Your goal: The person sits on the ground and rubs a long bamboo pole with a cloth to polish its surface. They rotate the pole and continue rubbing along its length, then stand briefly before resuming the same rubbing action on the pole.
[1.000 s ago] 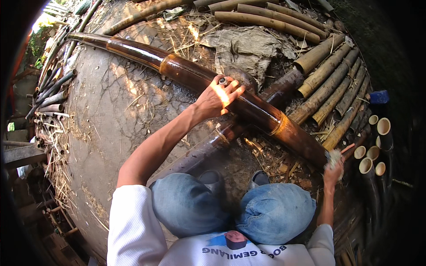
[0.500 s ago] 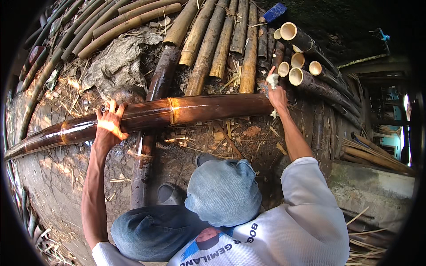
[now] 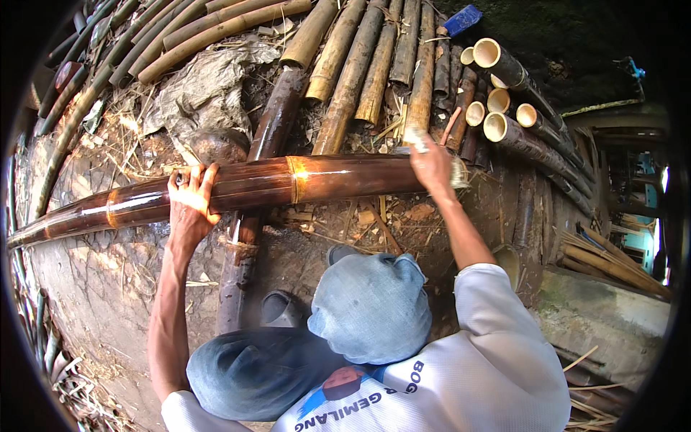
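Head view showed a long dark glossy bamboo pole laid crosswise over a dark log on the dirt ground, its thin end running off to the left and its thick end at the right, in front of a stack of pale poles. The left hand was laid over the pole just left of the log, fingers curled over the top and clamped on it. The right hand was at the thick end, fingers closed around a pale brush-like tool whose bristly tip was pressed to the pole; exactly what the tool was could not be told.

The step was judged to be a coating or rubbing of the pole's surface. For it to be done well, the pole would have had to be pinned firmly by the left hand so that it did not roll on the log, and strokes would best have been run along the grain. A node ring near the middle was thought to need extra care, since streaks gather there. Cut tubes stood just beyond and were best kept clear of.
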Action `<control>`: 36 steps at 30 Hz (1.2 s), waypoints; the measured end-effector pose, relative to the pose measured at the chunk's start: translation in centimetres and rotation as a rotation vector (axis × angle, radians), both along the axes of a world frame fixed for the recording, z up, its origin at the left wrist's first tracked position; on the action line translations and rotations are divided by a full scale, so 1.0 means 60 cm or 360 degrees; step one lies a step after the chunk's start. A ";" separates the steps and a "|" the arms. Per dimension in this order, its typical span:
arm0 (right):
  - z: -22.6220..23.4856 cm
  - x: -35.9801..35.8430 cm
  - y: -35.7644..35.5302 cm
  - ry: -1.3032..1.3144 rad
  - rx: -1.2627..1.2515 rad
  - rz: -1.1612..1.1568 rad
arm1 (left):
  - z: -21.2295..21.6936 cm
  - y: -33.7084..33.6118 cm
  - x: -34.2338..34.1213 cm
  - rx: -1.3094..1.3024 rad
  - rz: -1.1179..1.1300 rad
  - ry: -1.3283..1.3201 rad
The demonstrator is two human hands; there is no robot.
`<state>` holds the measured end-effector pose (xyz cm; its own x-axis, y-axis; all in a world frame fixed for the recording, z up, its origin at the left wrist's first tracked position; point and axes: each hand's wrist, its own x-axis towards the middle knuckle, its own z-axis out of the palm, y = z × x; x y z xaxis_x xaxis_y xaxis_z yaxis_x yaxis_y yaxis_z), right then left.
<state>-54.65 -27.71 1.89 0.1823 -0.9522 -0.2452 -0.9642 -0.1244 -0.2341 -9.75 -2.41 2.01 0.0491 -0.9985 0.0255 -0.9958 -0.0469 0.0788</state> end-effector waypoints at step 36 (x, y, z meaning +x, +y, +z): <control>0.011 -0.095 -0.009 -0.0274 -0.0794 0.0698 | 0.011 0.086 0.140 -0.0078 0.0337 -0.0006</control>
